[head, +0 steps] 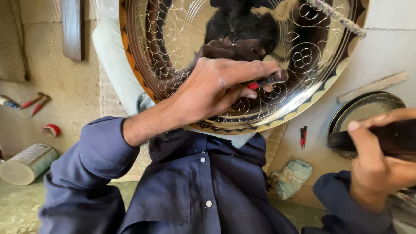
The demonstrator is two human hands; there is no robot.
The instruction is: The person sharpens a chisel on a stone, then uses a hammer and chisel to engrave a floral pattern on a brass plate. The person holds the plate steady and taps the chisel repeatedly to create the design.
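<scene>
Left hand (216, 89) stretched forward across the lap, forearm bare below a rolled navy sleeve (93, 151), wrist slightly bent. Fingers curled tight around a thin punch (266, 80) with a red band, thumb and forefinger pinching it near the tip. Punch held almost flat, tip set against the face of the tray (242, 26).

Tray large, round, polished, engraved with looping petals and fine rings, rim edged in orange and pale scallops. Propped on the lap against a pale trouser leg (115, 65), face turned toward the camera, heel of the left hand resting near its lower rim.

Right hand (377, 164) raised at the right edge, off the tray, elbow bent, navy cuff below. Clenched around a dark handle (381, 138), thumb laid along the top; blurred, possibly a mallet, head out of sight.

Just behind that hand, a smaller dark plate (368, 106) flat on the floor, a wooden stick (372, 86) above it. Red-and-black tool (303, 136) and a crumpled cloth (292, 175) between the hands, lower down. Far left on the floor: a tin can (28, 162) on its side, a red tape roll (52, 130), two red-handled tools (37, 103).
</scene>
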